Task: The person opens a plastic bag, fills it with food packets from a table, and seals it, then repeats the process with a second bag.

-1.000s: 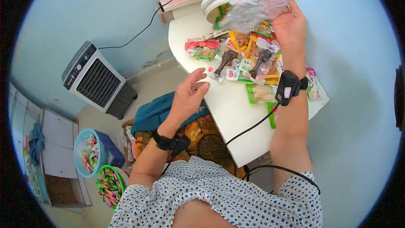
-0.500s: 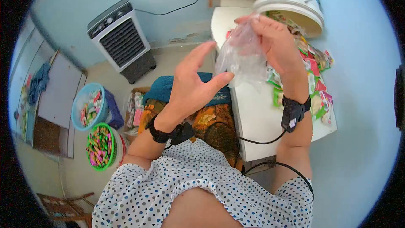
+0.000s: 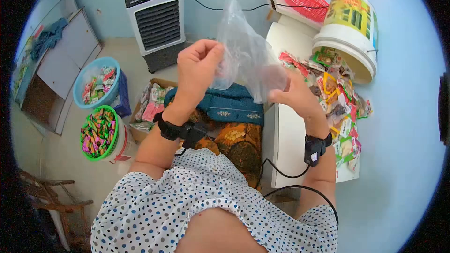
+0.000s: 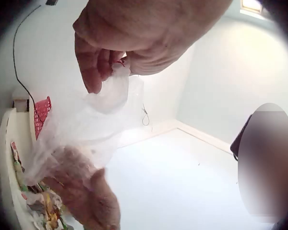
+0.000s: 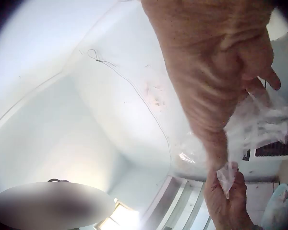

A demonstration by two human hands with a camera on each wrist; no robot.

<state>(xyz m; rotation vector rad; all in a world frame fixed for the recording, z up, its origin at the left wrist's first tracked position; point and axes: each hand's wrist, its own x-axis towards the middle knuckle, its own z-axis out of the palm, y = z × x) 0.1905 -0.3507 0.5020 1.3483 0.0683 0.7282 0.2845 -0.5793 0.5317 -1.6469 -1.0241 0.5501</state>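
A clear plastic bag (image 3: 243, 49) hangs between both hands in the head view. My left hand (image 3: 198, 72) pinches its edge between thumb and curled fingers; the left wrist view shows the same pinch, with the left hand (image 4: 139, 36) above the bag (image 4: 98, 124). On the bag's other side is my right hand (image 3: 302, 94), thumb apart and fingers extended, seen blurred through the film. Whether those fingers are inside or behind the bag, I cannot tell. The right wrist view has the right hand (image 5: 211, 67) large, the left hand (image 5: 228, 203) holding a bag corner below.
Packaged snacks (image 3: 335, 98) lie piled on the white table (image 3: 290, 147), by a tipped white bucket (image 3: 344, 40) and red basket (image 3: 304, 1). An air cooler (image 3: 157, 21) stands ahead. At left are a blue basin (image 3: 77, 84) and a green-rimmed basket (image 3: 112, 146) of packets.
Both hands and the bag have moved left, away from the snack pile. My left hand, earlier spread and empty, now grips the bag's edge; the right hand's fingers have opened out. The head view has turned.
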